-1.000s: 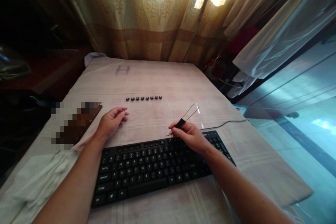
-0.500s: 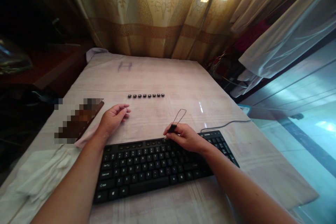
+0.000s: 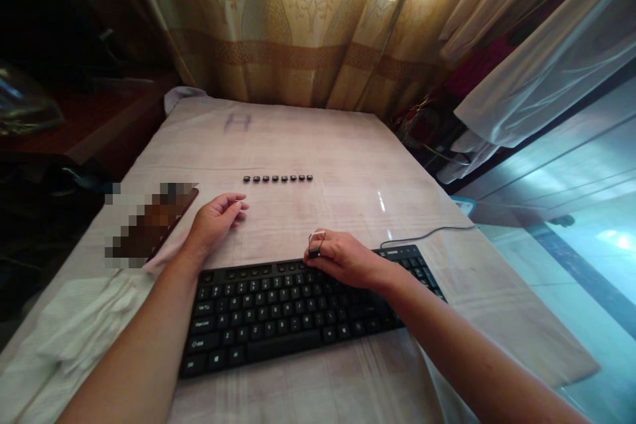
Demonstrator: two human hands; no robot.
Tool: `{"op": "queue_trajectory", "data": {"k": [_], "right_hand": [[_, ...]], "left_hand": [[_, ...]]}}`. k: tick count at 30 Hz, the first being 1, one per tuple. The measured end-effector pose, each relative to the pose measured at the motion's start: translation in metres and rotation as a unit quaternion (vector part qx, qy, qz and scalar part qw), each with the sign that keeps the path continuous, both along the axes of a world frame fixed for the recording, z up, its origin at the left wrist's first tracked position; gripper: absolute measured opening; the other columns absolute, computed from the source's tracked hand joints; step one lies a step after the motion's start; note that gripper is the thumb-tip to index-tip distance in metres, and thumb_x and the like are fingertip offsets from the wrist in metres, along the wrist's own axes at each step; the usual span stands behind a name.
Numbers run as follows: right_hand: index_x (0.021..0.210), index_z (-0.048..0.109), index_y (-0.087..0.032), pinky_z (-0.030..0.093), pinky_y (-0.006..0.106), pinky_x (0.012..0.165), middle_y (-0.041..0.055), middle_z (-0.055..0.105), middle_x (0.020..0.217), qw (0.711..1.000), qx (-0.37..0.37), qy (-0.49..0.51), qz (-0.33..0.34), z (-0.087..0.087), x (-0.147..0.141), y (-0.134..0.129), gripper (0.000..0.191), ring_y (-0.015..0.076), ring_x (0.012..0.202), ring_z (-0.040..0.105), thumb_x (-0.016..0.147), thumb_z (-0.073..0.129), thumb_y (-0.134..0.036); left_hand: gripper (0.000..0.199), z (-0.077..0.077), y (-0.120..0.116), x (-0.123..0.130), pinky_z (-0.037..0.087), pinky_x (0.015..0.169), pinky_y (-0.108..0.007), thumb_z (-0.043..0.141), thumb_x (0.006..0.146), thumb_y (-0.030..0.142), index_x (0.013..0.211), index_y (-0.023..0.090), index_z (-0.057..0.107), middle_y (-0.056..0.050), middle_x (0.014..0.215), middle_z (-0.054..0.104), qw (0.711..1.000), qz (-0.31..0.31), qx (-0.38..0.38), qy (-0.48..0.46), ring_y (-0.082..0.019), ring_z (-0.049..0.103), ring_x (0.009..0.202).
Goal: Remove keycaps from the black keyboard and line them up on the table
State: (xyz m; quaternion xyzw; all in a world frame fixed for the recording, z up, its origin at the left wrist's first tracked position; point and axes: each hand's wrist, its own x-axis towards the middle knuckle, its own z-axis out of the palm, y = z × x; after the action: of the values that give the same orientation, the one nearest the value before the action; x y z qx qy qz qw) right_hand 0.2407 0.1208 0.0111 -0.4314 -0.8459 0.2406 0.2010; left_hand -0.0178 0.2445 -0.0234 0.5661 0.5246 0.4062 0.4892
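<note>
A black keyboard (image 3: 268, 318) lies at a slight slant on the cloth-covered table. Over its upper edge, right of the middle, my right hand (image 3: 342, 258) is closed on a small black tool with a wire loop (image 3: 315, 252); the fingers hide the spot under the tool. My left hand (image 3: 218, 218) rests on the cloth above the keyboard's left end, its fingers loosely curled and apart, holding nothing. Several small black keycaps (image 3: 284, 178) stand in a neat row on the cloth beyond both hands.
The pale tablecloth (image 3: 298, 139) reaches back to a patterned curtain (image 3: 278, 59). A brown object, partly pixelated (image 3: 171, 225), and crumpled white cloth (image 3: 84, 318) lie at the left. The keyboard's cable (image 3: 427, 235) runs off to the right.
My right hand has tilted the tool, so its wire loop now looks shorter and stands nearer the fingers. The left hand has stayed in nearly the same place.
</note>
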Motion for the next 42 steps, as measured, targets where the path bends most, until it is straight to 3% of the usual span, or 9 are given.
{"op": "queue_trajectory", "data": {"k": [7, 14, 22, 26, 37, 42], "right_hand": [[0.085, 0.063, -0.016, 0.05, 0.027, 0.074, 0.0064, 0.069, 0.083, 0.999, -0.003, -0.026, -0.026, -0.006, -0.004, -0.003, 0.017, 0.0171, 0.078, 0.064, 0.094, 0.051, -0.024], [0.087, 0.066, -0.018, 0.049, 0.027, 0.072, 0.004, 0.07, 0.081, 0.996, -0.043, 0.044, -0.06, -0.01, 0.001, -0.005, 0.018, 0.0171, 0.076, 0.066, 0.093, 0.051, -0.026], [0.087, 0.067, -0.017, 0.05, 0.029, 0.075, 0.007, 0.067, 0.083, 0.998, 0.011, -0.064, -0.004, 0.001, -0.004, -0.002, 0.017, 0.018, 0.079, 0.064, 0.092, 0.052, -0.023], [0.087, 0.066, -0.017, 0.05, 0.029, 0.077, 0.0069, 0.066, 0.085, 1.0, 0.015, -0.028, -0.002, 0.002, -0.001, -0.002, 0.019, 0.0175, 0.081, 0.063, 0.094, 0.05, -0.023], [0.083, 0.059, -0.019, 0.049, 0.03, 0.071, 0.0064, 0.063, 0.08, 0.991, 0.062, 0.064, -0.098, -0.019, -0.005, -0.013, 0.022, 0.0183, 0.076, 0.06, 0.096, 0.044, -0.028], [0.082, 0.06, -0.02, 0.049, 0.03, 0.067, 0.0036, 0.063, 0.074, 0.967, 0.003, 0.18, -0.182, -0.019, -0.003, -0.014, 0.024, 0.0164, 0.069, 0.06, 0.094, 0.047, -0.037]], "left_hand": [[0.036, 0.0, 0.0, 0.0, 0.048, 0.055, -0.021, 0.064, 0.07, 0.037, 0.099, 0.016, 0.066, -0.005, 0.086, 0.071, 1.0, -0.001, 0.003, -0.005, -0.013, 0.064, 0.066], [0.038, 0.0, 0.0, 0.0, 0.048, 0.056, -0.022, 0.063, 0.07, 0.039, 0.099, 0.016, 0.066, -0.005, 0.086, 0.072, 1.0, -0.008, 0.007, 0.005, -0.013, 0.064, 0.066], [0.039, -0.001, 0.0, -0.001, 0.049, 0.057, -0.022, 0.064, 0.07, 0.04, 0.1, 0.016, 0.066, -0.006, 0.087, 0.072, 1.0, -0.009, 0.009, 0.009, -0.013, 0.065, 0.067], [0.039, -0.002, 0.001, -0.001, 0.048, 0.056, -0.022, 0.064, 0.069, 0.04, 0.1, 0.016, 0.066, -0.006, 0.087, 0.071, 1.0, -0.01, 0.006, 0.004, -0.013, 0.064, 0.067], [0.038, -0.002, -0.001, 0.0, 0.049, 0.056, -0.023, 0.062, 0.071, 0.041, 0.1, 0.016, 0.067, -0.007, 0.087, 0.073, 0.999, -0.014, 0.017, 0.029, -0.014, 0.066, 0.067], [0.036, -0.008, 0.0, 0.001, 0.053, 0.061, -0.026, 0.06, 0.074, 0.043, 0.099, 0.018, 0.068, -0.006, 0.084, 0.075, 0.993, -0.008, 0.053, 0.102, -0.019, 0.07, 0.074]]}}
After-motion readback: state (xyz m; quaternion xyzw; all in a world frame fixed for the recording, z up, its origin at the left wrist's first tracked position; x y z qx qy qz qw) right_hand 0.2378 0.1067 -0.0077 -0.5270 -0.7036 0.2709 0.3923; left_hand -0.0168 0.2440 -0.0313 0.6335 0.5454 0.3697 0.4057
